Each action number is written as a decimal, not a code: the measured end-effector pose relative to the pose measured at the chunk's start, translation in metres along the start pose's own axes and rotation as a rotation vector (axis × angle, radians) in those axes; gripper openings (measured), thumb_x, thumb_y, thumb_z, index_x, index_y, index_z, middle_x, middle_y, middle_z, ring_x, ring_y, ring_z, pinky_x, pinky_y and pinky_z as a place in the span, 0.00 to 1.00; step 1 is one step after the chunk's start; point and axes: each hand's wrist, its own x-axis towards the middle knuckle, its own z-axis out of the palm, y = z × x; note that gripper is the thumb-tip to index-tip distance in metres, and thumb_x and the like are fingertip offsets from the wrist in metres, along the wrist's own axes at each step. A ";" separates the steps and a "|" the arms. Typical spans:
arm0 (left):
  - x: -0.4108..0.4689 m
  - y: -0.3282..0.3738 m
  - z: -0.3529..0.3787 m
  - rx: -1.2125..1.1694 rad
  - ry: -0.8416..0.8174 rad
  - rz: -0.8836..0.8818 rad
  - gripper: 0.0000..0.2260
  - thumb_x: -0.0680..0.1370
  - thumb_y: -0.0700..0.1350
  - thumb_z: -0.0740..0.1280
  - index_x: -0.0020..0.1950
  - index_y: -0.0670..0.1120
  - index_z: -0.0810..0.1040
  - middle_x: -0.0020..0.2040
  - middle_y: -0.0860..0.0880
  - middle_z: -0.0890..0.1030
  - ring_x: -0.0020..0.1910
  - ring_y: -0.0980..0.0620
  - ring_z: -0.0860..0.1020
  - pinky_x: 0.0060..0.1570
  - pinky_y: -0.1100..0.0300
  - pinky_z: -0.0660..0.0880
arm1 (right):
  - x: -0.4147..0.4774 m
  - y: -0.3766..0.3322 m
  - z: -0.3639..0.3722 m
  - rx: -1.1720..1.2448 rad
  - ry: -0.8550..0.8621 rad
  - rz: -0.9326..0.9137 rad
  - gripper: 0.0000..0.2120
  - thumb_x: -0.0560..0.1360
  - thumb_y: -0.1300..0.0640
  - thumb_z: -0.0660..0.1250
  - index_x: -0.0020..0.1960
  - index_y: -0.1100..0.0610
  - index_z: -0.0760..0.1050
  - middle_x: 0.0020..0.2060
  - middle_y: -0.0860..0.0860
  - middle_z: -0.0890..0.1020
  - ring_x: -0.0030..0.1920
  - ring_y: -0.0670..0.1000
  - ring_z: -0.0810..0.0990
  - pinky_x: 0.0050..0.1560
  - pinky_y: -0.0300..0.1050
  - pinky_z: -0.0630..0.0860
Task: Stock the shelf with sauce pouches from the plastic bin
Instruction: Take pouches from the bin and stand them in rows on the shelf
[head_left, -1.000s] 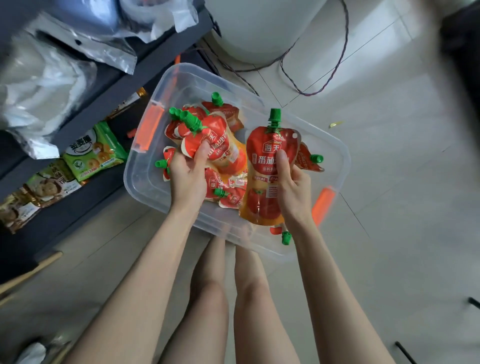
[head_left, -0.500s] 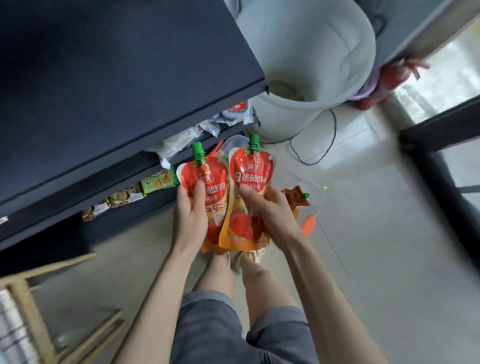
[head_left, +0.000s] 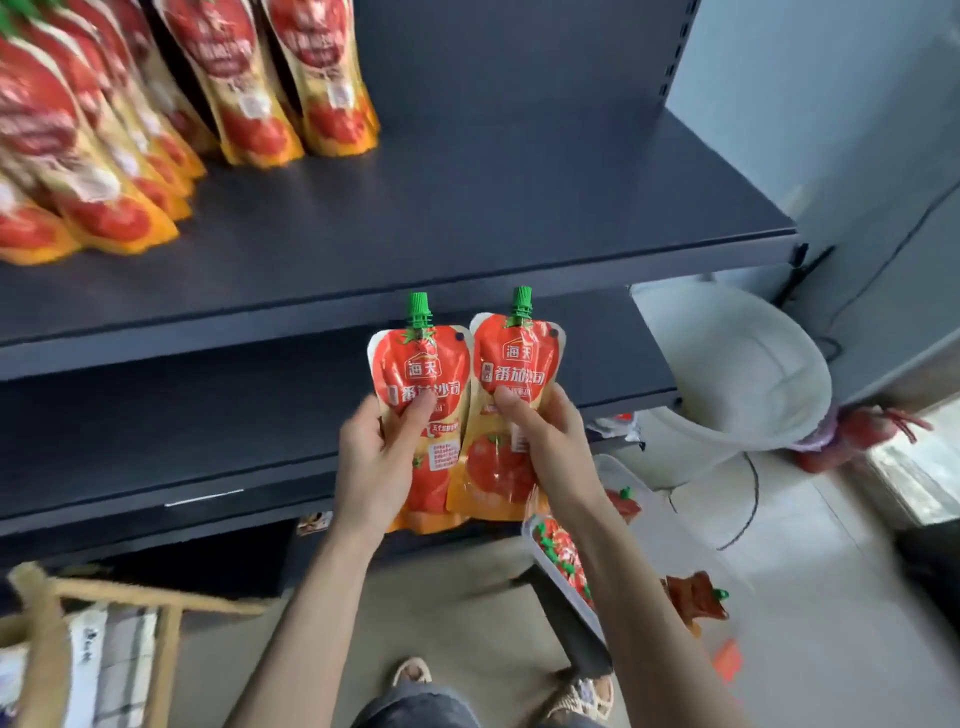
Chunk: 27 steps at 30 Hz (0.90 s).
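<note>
**A:** Two at once, is it?

**B:** Yes. The left pouch (head_left: 431, 364) and the right pouch (head_left: 514, 358) are held upright side by side, green caps up, inner edges touching, just in front of the lip of the dark shelf (head_left: 467, 218).

**A:** How are they held?

**B:** The left hand (head_left: 374, 457) grips the left pouch with its thumb across the printed front and the fingers curled behind. The right hand (head_left: 550, 447) does the same with the right pouch, thumb pressed on the label and fingers wrapped round the far edge.

**A:** Anything on the shelf?

**B:** A stocked row (head_left: 156, 119) of the same red and yellow pouches stands at the back left, blurred.

**A:** And the bin?

**B:** The plastic bin (head_left: 531, 540) sits on the floor under the right forearm, which partly hides it. Its pouches (head_left: 563, 558) show green caps. A darker pouch (head_left: 693, 600) lies right of the arm; whether it is inside the bin I cannot tell. A white tub (head_left: 737, 374) stands right of the shelf, and a wooden frame (head_left: 166, 603) is at lower left.
</note>
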 end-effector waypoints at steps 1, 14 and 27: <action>0.006 0.007 -0.014 0.009 0.005 0.031 0.05 0.76 0.49 0.66 0.45 0.49 0.77 0.40 0.55 0.82 0.41 0.58 0.82 0.36 0.67 0.77 | 0.002 -0.004 0.016 -0.008 0.012 -0.024 0.10 0.75 0.55 0.68 0.54 0.55 0.72 0.48 0.51 0.83 0.47 0.51 0.83 0.47 0.46 0.80; 0.106 0.090 -0.124 -0.094 -0.019 0.271 0.13 0.79 0.50 0.61 0.62 0.51 0.69 0.53 0.57 0.79 0.51 0.63 0.79 0.45 0.66 0.77 | 0.052 -0.084 0.151 -0.061 -0.032 -0.411 0.09 0.75 0.61 0.67 0.52 0.52 0.69 0.48 0.49 0.81 0.47 0.45 0.83 0.44 0.40 0.80; 0.258 0.113 -0.125 0.000 0.067 0.372 0.18 0.77 0.42 0.66 0.67 0.44 0.68 0.58 0.51 0.76 0.57 0.57 0.75 0.54 0.64 0.73 | 0.183 -0.127 0.194 -0.114 -0.031 -0.522 0.11 0.74 0.63 0.69 0.53 0.56 0.70 0.46 0.50 0.81 0.43 0.43 0.82 0.39 0.37 0.78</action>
